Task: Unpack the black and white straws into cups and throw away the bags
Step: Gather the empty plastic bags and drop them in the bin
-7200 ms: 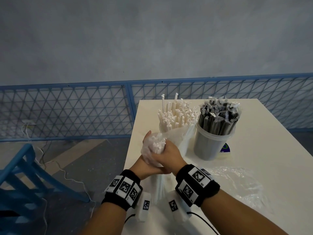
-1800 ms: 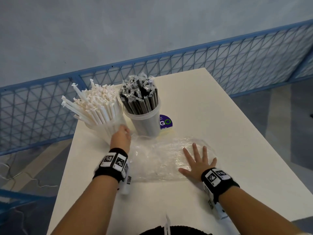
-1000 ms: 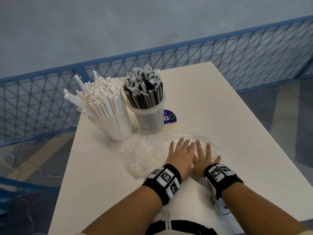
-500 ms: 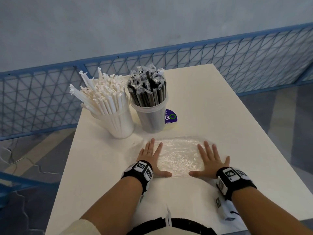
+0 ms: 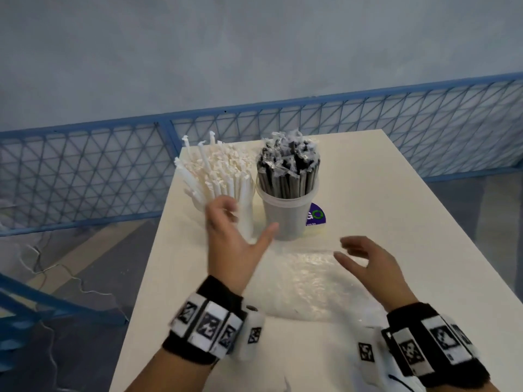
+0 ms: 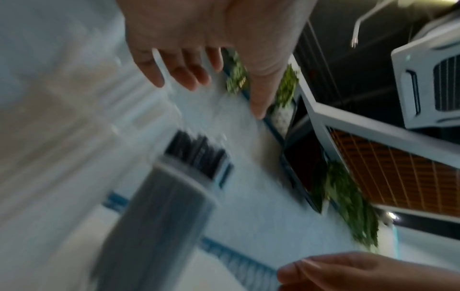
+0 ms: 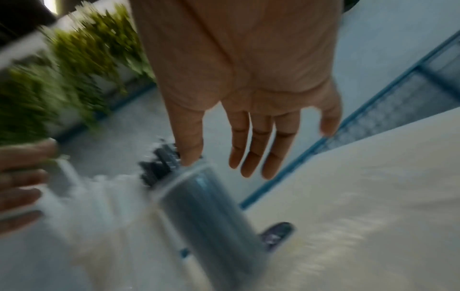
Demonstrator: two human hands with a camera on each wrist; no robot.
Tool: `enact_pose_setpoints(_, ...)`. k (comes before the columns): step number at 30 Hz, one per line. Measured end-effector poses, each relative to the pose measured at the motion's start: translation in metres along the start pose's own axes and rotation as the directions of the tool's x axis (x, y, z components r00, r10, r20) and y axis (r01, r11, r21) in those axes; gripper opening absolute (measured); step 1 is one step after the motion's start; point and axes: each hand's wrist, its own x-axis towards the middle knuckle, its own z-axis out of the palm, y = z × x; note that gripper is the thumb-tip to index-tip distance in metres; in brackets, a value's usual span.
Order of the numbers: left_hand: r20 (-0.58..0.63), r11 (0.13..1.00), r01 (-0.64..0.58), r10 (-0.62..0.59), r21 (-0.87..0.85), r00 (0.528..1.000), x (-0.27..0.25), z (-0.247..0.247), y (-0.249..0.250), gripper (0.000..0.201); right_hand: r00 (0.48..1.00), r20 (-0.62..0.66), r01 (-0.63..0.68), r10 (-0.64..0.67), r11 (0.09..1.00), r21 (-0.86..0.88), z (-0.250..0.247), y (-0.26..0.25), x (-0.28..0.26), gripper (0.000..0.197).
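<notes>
Near the desk's front edge lies the flimsy, slippery bag [image 5: 305,287]; left hand [image 5: 232,244] and right hand [image 5: 368,267] hover empty, best pinching an edge.

White straws [image 5: 218,171] fan out of a cup left of the black straws [image 5: 288,168], upright in their cup [image 5: 285,216]; clear bags [image 5: 317,287] lie flattened just before it.

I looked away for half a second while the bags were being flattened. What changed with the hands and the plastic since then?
Both hands lifted off the plastic bags: the left hand rose toward the cup of white straws, and the right hand now hovers above the bags, fingers relaxed, holding nothing. The bags stayed flat on the table; both cups, including the black straws, stayed put.
</notes>
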Motion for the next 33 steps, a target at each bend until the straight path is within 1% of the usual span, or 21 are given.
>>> enact_pose_setpoints(1,-0.066,1.000,0.008,-0.008,0.004,0.998,0.012,-0.015,-0.004,0.071,0.997,0.010,0.076,-0.076,0.995,0.062,0.008,-0.021,0.002,0.030)
enact_pose_setpoints(2,-0.102,0.999,0.027,-0.024,0.023,0.995,0.025,-0.030,-0.010,0.080,0.989,0.036,0.141,-0.145,0.985,0.100,0.017,-0.040,0.004,0.032)
enact_pose_setpoints(3,-0.106,0.997,0.061,-0.055,0.050,0.993,0.037,-0.043,-0.019,0.091,0.977,0.056,0.198,-0.205,0.973,0.119,0.028,-0.058,0.008,0.037)
enact_pose_setpoints(4,-0.081,0.991,0.113,-0.107,0.072,0.991,0.049,-0.053,-0.027,0.101,0.965,0.068,0.242,-0.252,0.961,0.133,0.039,-0.074,0.013,0.043)
enact_pose_setpoints(5,-0.035,0.981,0.176,-0.174,0.084,0.984,0.060,-0.062,-0.037,0.111,0.958,0.074,0.265,-0.278,0.953,0.146,0.049,-0.087,0.019,0.050)
enact_pose_setpoints(7,0.099,0.953,0.293,-0.300,0.082,0.949,0.078,-0.072,-0.058,0.125,0.951,0.089,0.279,-0.295,0.947,0.157,0.070,-0.110,0.031,0.066)
enact_pose_setpoints(9,0.245,0.923,0.381,-0.382,0.050,0.891,0.093,-0.077,-0.082,0.135,0.940,0.139,0.300,-0.313,0.948,0.105,0.091,-0.127,0.042,0.081)
enact_pose_setpoints(10,0.324,0.906,0.421,-0.409,0.033,0.853,0.098,-0.078,-0.094,0.143,0.933,0.168,0.313,-0.320,0.947,0.065,0.101,-0.133,0.047,0.087)
enact_pose_setpoints(12,0.461,0.893,0.447,-0.417,0.049,0.783,0.107,-0.077,-0.110,0.154,0.927,0.187,0.325,-0.325,0.945,0.030,0.118,-0.139,0.056,0.095)
enact_pose_setpoints(15,0.578,0.897,0.439,-0.386,0.054,0.719,0.120,-0.072,-0.126,0.147,0.931,0.161,0.320,-0.326,0.945,0.065,0.136,-0.141,0.070,0.101)
enact_pose_setpoints(17,0.627,0.898,0.440,-0.358,0.027,0.692,0.130,-0.067,-0.134,0.135,0.934,0.131,0.320,-0.333,0.941,0.108,0.140,-0.144,0.077,0.102)
enact_pose_setpoints(19,0.690,0.918,0.396,-0.309,0.034,0.655,0.141,-0.062,-0.138,0.121,0.931,0.075,0.346,-0.358,0.928,0.135,0.141,-0.148,0.084,0.102)
enact_pose_setpoints(21,0.738,0.939,0.343,-0.255,0.034,0.625,0.152,-0.057,-0.139,0.118,0.935,0.046,0.341,-0.352,0.927,0.160,0.140,-0.152,0.093,0.106)
enact_pose_setpoints(22,0.752,0.943,0.332,-0.240,0.030,0.614,0.157,-0.054,-0.139,0.119,0.943,0.048,0.316,-0.329,0.932,0.179,0.140,-0.154,0.097,0.108)
enact_pose_setpoints(24,0.752,0.948,0.316,-0.234,0.037,0.616,0.160,-0.049,-0.141,0.117,0.955,0.057,0.267,-0.290,0.930,0.254,0.140,-0.157,0.105,0.115)
enact_pose_setpoints(26,0.730,0.959,0.276,-0.230,0.059,0.644,0.158,-0.045,-0.142,0.123,0.960,0.042,0.249,-0.277,0.913,0.323,0.143,-0.159,0.112,0.122)
enact_pose_setpoints(27,0.712,0.966,0.251,-0.219,0.062,0.667,0.156,-0.043,-0.141,0.127,0.958,0.023,0.262,-0.287,0.904,0.337,0.147,-0.160,0.114,0.118)
enact_pose_setpoints(28,0.690,0.970,0.234,-0.216,0.069,0.691,0.155,-0.041,-0.139,0.128,0.953,-0.001,0.284,-0.302,0.895,0.344,0.151,-0.162,0.116,0.107)
enact_pose_setpoints(30,0.634,0.974,0.199,-0.219,0.104,0.742,0.156,-0.041,-0.130,0.122,0.944,-0.043,0.321,-0.327,0.882,0.344,0.157,-0.168,0.118,0.080)
enact_pose_setpoints(31,0.616,0.977,0.184,-0.211,0.108,0.758,0.158,-0.042,-0.124,0.118,0.941,-0.059,0.334,-0.334,0.879,0.341,0.158,-0.172,0.119,0.071)
enact_pose_setpoints(33,0.611,0.975,0.220,-0.188,0.023,0.769,0.163,-0.046,-0.118,0.112,0.931,-0.096,0.364,-0.353,0.869,0.336,0.155,-0.179,0.121,0.064)
